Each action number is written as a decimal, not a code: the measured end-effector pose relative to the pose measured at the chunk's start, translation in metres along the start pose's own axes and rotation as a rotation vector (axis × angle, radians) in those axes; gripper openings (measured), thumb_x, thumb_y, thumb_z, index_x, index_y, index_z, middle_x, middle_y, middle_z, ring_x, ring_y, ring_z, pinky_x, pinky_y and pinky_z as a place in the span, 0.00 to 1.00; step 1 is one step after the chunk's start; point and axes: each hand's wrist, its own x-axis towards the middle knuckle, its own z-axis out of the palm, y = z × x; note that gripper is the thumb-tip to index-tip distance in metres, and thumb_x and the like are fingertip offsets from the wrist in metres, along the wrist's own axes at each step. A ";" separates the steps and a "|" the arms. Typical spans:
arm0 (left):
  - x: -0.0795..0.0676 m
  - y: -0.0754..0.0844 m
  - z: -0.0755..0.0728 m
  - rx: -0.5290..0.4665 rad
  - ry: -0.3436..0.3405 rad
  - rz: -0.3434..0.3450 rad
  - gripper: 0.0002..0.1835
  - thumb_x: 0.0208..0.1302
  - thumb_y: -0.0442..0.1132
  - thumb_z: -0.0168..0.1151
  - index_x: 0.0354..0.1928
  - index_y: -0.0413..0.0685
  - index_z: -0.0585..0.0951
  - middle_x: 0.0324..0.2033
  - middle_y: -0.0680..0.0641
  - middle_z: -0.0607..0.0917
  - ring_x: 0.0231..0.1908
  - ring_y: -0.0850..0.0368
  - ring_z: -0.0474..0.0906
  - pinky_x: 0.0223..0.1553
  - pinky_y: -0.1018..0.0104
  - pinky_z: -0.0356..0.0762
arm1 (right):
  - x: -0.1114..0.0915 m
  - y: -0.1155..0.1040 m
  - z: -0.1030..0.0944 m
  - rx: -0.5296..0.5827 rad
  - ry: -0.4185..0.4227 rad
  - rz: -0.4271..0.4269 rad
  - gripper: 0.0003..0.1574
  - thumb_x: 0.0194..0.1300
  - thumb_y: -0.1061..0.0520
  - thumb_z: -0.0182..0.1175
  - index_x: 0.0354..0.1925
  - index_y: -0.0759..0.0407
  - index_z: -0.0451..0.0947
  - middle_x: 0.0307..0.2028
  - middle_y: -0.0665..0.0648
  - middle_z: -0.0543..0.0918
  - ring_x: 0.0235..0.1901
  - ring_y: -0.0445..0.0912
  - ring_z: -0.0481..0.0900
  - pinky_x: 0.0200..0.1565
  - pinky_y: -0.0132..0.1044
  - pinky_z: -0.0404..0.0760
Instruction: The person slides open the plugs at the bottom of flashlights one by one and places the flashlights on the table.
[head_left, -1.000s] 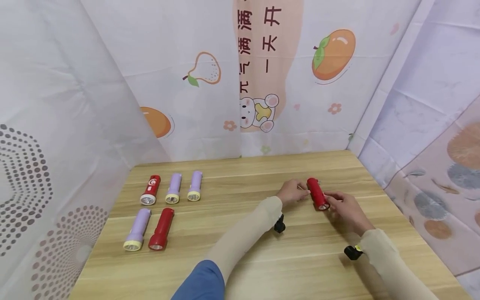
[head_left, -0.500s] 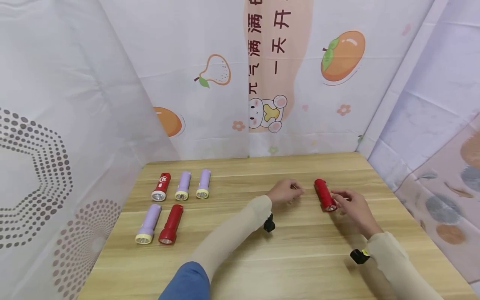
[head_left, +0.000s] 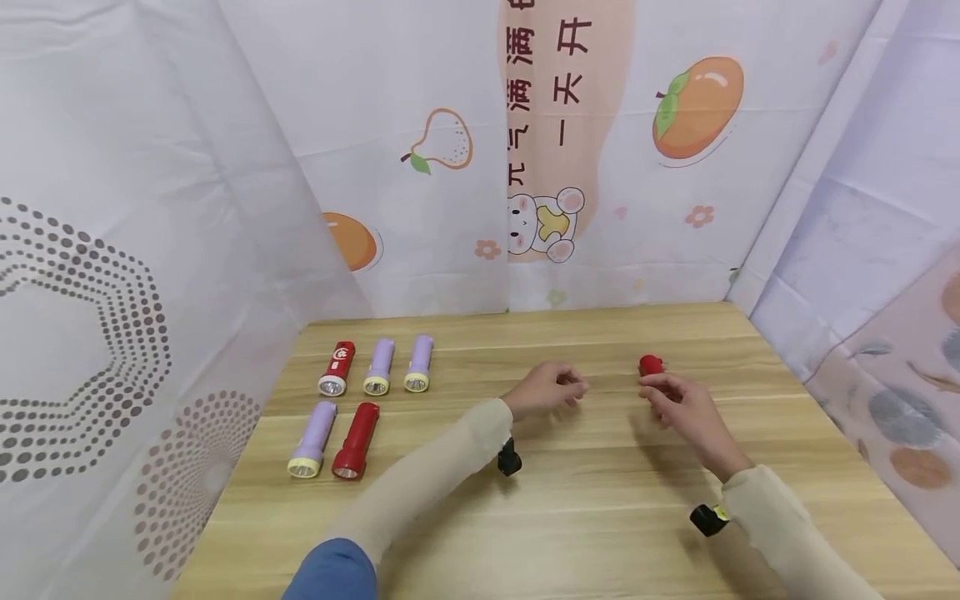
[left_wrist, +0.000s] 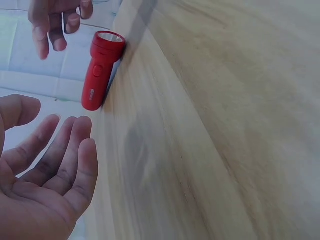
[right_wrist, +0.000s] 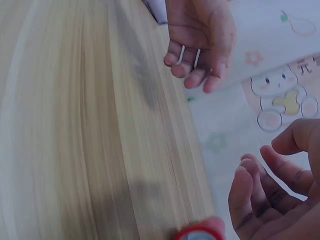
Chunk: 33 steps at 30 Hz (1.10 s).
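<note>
A red flashlight (left_wrist: 102, 70) lies on the right part of the wooden table. In the head view only the tail end of this flashlight (head_left: 651, 364) shows, the rest hidden behind my right hand (head_left: 678, 408). The right wrist view catches its lens end (right_wrist: 202, 232) at the bottom edge. My right hand hovers over it with loosely bent fingers and nothing between them; a gap to the flashlight shows in the left wrist view. Left of it, my left hand (head_left: 546, 389) hangs above the table, fingers relaxed and holding nothing.
On the table's left stand two rows of lying flashlights: a red-and-white one (head_left: 337, 367) and two purple ones (head_left: 380, 365) behind, a purple one (head_left: 313, 437) and a red one (head_left: 357, 437) in front. Printed curtains (head_left: 450, 217) enclose the back and sides.
My left hand has drawn away leftward from the red flashlight. My right hand has let go of its lens end and shifted, now covering most of it. The head view has turned slightly.
</note>
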 end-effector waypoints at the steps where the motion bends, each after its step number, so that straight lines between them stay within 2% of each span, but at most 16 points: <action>1: -0.002 0.001 -0.001 -0.001 0.000 0.002 0.11 0.75 0.44 0.63 0.48 0.45 0.84 0.42 0.44 0.87 0.40 0.52 0.86 0.45 0.56 0.86 | 0.000 -0.001 0.003 -0.003 -0.008 -0.003 0.25 0.77 0.48 0.60 0.61 0.64 0.78 0.40 0.64 0.80 0.34 0.54 0.79 0.32 0.38 0.84; 5: -0.010 0.004 -0.003 0.014 -0.008 0.023 0.10 0.75 0.43 0.63 0.48 0.44 0.84 0.40 0.45 0.87 0.39 0.52 0.86 0.44 0.55 0.86 | -0.001 -0.003 0.012 -0.015 -0.036 -0.017 0.25 0.77 0.48 0.61 0.62 0.64 0.78 0.40 0.66 0.80 0.35 0.57 0.79 0.31 0.39 0.84; 8: -0.020 0.005 -0.006 0.038 -0.018 0.033 0.09 0.76 0.43 0.62 0.47 0.45 0.84 0.41 0.44 0.87 0.39 0.51 0.86 0.44 0.55 0.86 | -0.001 -0.004 0.018 0.001 -0.063 -0.021 0.26 0.77 0.49 0.61 0.62 0.65 0.77 0.45 0.67 0.81 0.36 0.57 0.79 0.32 0.38 0.84; 16: -0.050 -0.002 -0.011 0.070 -0.023 0.033 0.09 0.75 0.45 0.63 0.46 0.48 0.85 0.39 0.49 0.87 0.39 0.50 0.86 0.39 0.55 0.85 | -0.009 -0.004 0.033 0.004 -0.125 -0.010 0.27 0.75 0.48 0.63 0.63 0.63 0.77 0.50 0.64 0.82 0.39 0.56 0.81 0.38 0.40 0.85; 24: -0.079 -0.015 -0.011 0.054 -0.027 0.007 0.08 0.74 0.46 0.64 0.45 0.52 0.85 0.37 0.55 0.87 0.37 0.55 0.86 0.38 0.64 0.83 | -0.018 -0.005 0.048 -0.002 -0.188 -0.018 0.27 0.73 0.47 0.64 0.62 0.63 0.78 0.49 0.63 0.82 0.40 0.55 0.80 0.38 0.39 0.85; 33: -0.097 -0.022 -0.019 0.025 0.010 -0.034 0.08 0.74 0.48 0.64 0.45 0.53 0.85 0.38 0.47 0.87 0.38 0.54 0.86 0.36 0.62 0.83 | -0.018 -0.008 0.064 0.011 -0.234 -0.050 0.26 0.74 0.49 0.64 0.61 0.64 0.78 0.49 0.64 0.83 0.38 0.57 0.81 0.37 0.40 0.83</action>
